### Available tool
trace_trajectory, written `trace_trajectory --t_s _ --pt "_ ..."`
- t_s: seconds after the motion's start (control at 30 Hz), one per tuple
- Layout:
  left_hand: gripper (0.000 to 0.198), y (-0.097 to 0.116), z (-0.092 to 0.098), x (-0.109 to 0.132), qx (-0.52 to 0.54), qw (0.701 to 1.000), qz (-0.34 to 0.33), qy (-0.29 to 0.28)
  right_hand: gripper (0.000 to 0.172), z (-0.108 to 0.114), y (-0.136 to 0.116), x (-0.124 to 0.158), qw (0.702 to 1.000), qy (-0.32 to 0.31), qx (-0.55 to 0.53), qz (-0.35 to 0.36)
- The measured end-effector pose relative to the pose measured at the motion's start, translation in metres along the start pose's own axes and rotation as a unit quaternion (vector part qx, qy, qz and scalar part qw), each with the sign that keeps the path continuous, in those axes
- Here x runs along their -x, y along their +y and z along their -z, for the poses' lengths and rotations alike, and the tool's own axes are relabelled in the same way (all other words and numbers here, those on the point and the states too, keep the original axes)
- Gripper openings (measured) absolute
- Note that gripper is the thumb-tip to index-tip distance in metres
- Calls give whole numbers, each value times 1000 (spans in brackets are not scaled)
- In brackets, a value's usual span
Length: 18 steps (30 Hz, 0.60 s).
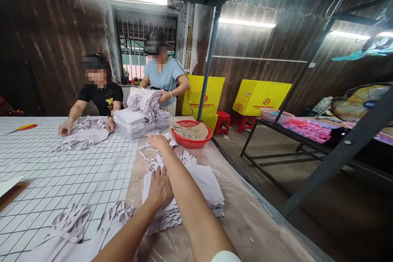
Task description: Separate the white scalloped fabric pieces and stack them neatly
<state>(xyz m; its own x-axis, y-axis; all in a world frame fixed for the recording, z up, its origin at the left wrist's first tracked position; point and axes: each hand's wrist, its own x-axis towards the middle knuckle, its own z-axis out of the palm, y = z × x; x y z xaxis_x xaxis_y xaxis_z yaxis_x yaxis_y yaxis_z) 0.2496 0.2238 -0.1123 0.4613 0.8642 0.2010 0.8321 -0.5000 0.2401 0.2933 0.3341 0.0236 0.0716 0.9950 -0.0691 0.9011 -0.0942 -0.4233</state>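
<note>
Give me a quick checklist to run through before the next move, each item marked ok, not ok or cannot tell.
1. Left hand resting on the near cloth stack: ok.
2. Right hand outside the red basket: ok, just beside it.
3. Right hand's grip on the strappy cloth there: cannot tell.
4. Near stack's edges flush: not ok, they look rippled and staggered.
5. Co-workers' hands off the near stack: ok, the seated co-worker and standing co-worker handle other cloth.
6. Yellow-and-red handles away from both hands: ok, far left.
</note>
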Motion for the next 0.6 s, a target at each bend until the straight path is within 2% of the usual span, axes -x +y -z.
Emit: trace_trajectory --t_s 0.27,0.6 --pt "62 -1 -2 -1 4 1000 1 3 64 -16 14 4 999 -29 6 -22" --pt "61 0 -5 -2 25 1000 3 19 61 -13 16 8 1000 3 22 -17"
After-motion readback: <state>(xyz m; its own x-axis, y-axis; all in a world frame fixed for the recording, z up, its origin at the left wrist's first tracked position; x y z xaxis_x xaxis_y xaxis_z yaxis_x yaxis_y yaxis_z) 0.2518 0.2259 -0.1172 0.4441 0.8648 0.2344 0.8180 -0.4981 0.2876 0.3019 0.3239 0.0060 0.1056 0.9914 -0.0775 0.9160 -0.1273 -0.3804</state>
